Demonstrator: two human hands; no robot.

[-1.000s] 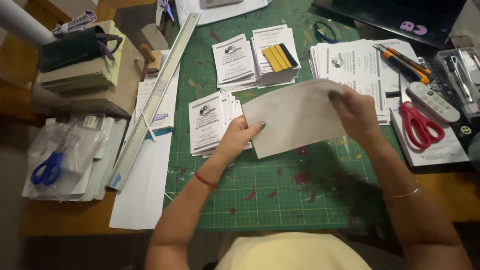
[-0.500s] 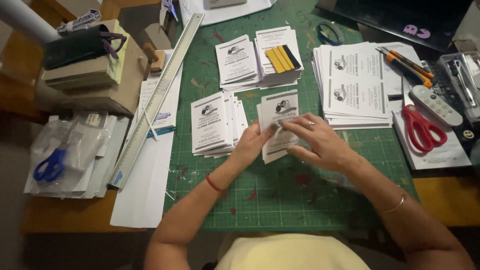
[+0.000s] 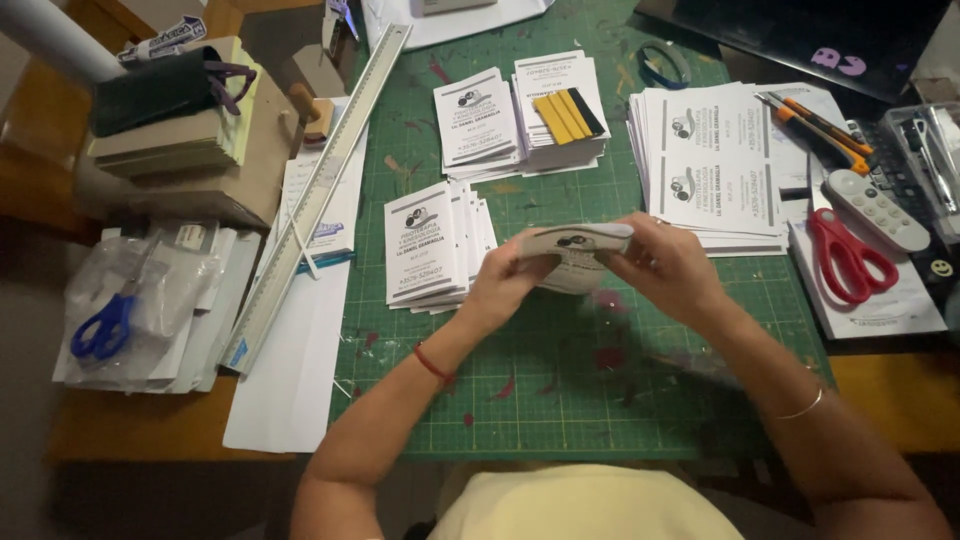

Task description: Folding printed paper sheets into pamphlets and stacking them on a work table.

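Both hands up over the green mat (image 3: 560, 400), and between them a small stack of cards (image 3: 575, 250), lifted just clear of the mat. The left hand (image 3: 505, 285) has its fingers clamped on the stack's left end, the right hand (image 3: 670, 270) pinches the right end, thumbs underneath as far as I can tell (the card faces are tilted away, so only the top edge and a dark round mark show).

How far along? Judging by the layout, a good part is cut: one fanned pile (image 3: 430, 245) of white cards sits just left of the hands, two more piles (image 3: 520, 115) lie further up the mat, one topped with yellow and black strips (image 3: 567, 115). Still to go: a thick pile of uncut sheets (image 3: 710, 165), several cards printed on each, just beyond the right hand.

Materials now. The cards are thin, matte white paper with dark print, crisp rectangular edges. The mat is gridded, rubbery-looking, flecked with reddish stains. A long metal ruler (image 3: 320, 185) runs diagonally along the mat's left edge, pale and flat. Red scissors (image 3: 845, 255) rest on paper at the right beside a white remote (image 3: 875, 205) and orange knives (image 3: 815, 125). Blue scissors (image 3: 100, 325) lie in a clear bag at the far left of the wooden table (image 3: 900, 390).
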